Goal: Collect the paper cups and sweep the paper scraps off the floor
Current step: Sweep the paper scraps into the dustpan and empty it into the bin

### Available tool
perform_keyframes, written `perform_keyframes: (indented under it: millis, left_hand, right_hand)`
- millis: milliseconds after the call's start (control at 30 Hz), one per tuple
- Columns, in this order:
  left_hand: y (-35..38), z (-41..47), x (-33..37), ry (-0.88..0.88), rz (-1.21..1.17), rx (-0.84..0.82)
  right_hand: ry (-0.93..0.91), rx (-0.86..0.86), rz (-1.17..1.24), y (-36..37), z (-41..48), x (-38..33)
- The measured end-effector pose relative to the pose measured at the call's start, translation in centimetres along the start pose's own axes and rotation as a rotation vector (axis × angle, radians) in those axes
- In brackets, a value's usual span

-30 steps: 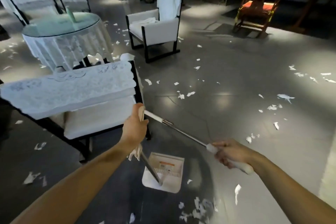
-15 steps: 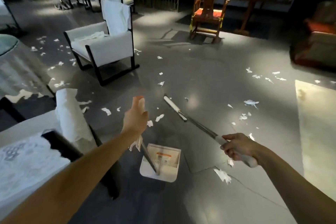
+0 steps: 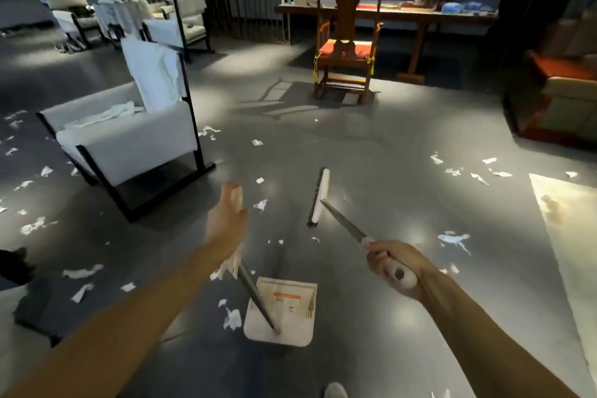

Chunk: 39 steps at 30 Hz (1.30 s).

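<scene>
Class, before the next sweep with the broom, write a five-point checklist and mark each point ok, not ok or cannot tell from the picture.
1. Right hand grips the broom: ok.
2. Left hand grips the dustpan handle: ok.
3. Dustpan has room: ok, it looks bare.
4. Broom head touches the floor: cannot tell.
5. Floor swept: not ok, scraps lie ahead and beside the dustpan.
</scene>
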<state>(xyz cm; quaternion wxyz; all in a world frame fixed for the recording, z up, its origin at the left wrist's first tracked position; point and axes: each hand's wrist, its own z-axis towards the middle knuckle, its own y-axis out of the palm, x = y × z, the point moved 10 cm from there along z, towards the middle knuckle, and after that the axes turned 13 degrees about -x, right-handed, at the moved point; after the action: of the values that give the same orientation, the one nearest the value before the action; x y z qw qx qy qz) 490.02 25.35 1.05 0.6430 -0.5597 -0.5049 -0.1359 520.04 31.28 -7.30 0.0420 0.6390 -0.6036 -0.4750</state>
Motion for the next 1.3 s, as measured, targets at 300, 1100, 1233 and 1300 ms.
perform_keyframes:
  millis: [300, 1100, 1233, 1300]
  left_hand:
    - [-2.5, 27.0, 5.9, -0.029, 0.008, 0.122]
    - [-10.0, 102.7, 10.0, -0.066, 0.175, 0.155]
    - [-12.3, 113.6, 11.6, -0.086, 0.2, 0.206]
    - [-13.7, 118.1, 11.6, -0.113, 0.195, 0.237]
  right_hand:
    - [0.224, -0.05, 0.031, 5.4, 22.8, -17.5]
    - [0.284, -0.092, -1.316, 11.4, 90.3, -60.6]
    - [0.235, -0.067, -1.468, 12.4, 100.6, -70.3]
    - [0.266, -0.057, -1.354, 12.3, 104.7, -73.8]
